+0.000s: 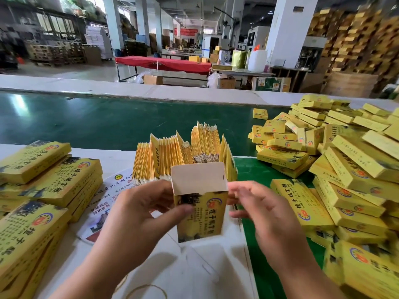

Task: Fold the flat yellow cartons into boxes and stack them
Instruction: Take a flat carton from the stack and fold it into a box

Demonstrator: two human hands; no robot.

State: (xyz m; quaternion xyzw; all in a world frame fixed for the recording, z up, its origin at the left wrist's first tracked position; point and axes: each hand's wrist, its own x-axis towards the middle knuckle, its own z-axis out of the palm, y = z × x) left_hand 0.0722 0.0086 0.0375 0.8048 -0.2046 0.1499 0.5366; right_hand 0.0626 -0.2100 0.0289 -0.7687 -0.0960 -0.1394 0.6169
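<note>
Left hand (142, 210) grips upright carton (200, 209), thumb across its front, top flap open; right hand (261, 210), fingers loosely spread, touches carton's right edge; flats (172, 156) stand behind.

Factory packing floor: long green conveyor belt (108, 121) beside the white worktable (205, 266), heaps of folded yellow printed cartons (345, 169), white concrete pillars (289, 31), stacked wooden pallets (56, 52), a red-draped table (164, 63) and tall yellow box stacks (356, 35) behind.
</note>
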